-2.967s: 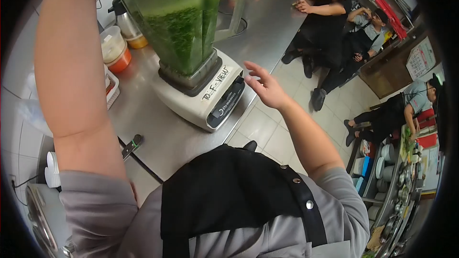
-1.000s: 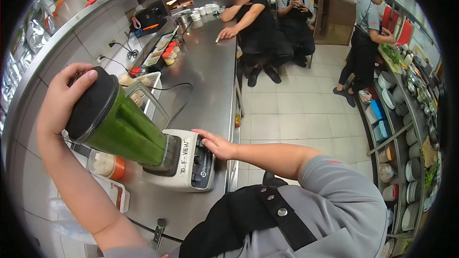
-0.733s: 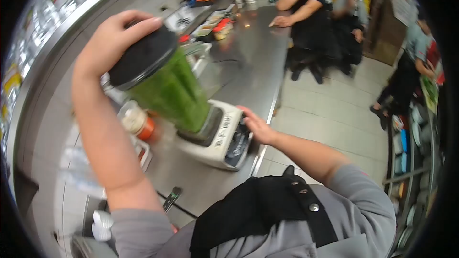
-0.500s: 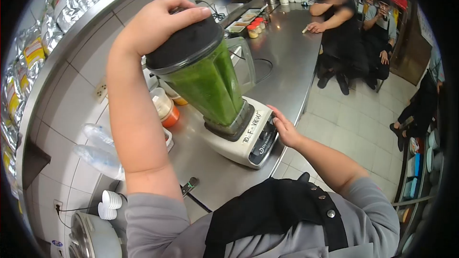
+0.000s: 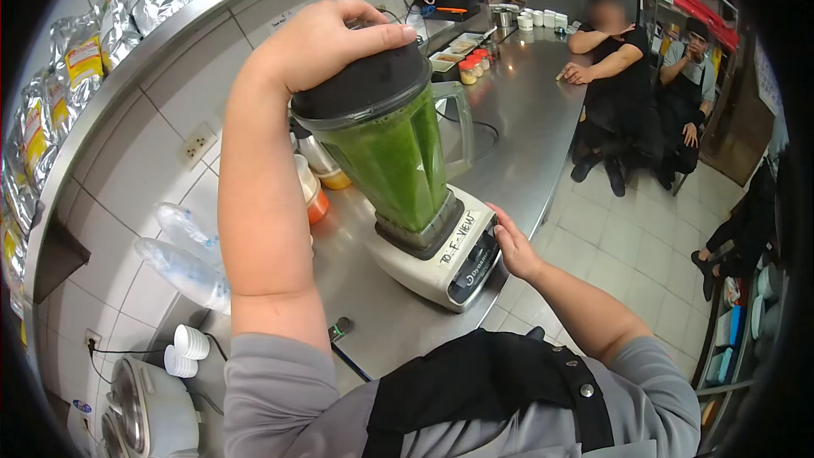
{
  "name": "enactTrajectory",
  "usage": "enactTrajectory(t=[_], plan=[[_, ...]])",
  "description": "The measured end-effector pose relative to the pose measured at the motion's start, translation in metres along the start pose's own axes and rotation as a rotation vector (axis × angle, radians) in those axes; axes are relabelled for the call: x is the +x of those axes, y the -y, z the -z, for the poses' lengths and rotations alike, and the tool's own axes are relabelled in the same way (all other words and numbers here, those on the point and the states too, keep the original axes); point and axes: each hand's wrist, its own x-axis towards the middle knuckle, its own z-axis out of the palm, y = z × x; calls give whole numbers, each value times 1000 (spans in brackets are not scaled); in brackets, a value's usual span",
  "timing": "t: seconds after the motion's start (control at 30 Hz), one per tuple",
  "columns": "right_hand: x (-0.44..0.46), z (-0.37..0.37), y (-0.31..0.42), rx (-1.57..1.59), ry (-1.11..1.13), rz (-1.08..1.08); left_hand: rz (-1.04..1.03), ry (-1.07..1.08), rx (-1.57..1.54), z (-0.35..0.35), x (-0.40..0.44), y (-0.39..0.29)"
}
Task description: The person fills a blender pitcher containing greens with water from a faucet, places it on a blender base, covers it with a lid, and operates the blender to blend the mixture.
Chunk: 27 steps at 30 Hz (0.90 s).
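Note:
A blender jar (image 5: 394, 165) full of bright green liquid stands on a cream blender base (image 5: 411, 276) at the steel counter's edge. From above, my left hand (image 5: 335, 42) presses on the black blender lid (image 5: 365, 93), its fingers curled over the top and the thumb toward the right. My right hand (image 5: 515, 248) grips the right end of the base beside the dark control panel (image 5: 473, 267); part of its fingers is hidden behind the edge. The clear jar handle (image 5: 462, 127) points away to the right. Handwritten letters mark the base.
Orange-bottomed containers (image 5: 316, 203) stand left of the blender, behind my left forearm. Jars with red lids (image 5: 476, 64) and food trays are farther along the steel counter (image 5: 530, 110). Several people sit or stand across the tiled floor (image 5: 610, 237). White cups (image 5: 191, 342) are at lower left.
The camera view has shifted, so the blender and both hands appear slightly farther right and lower. Both hands keep their places on the lid and base.

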Motion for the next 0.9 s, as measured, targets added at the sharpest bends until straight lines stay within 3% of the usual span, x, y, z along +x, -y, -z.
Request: enactTrajectory(t=[0.3, 0.9], plan=[[2, -1, -9, -36, -19, 32, 14, 73, -98, -2, 2, 0], [1, -3, 0, -10, -24, -28, -24, -9, -4, -3, -16, -31]])
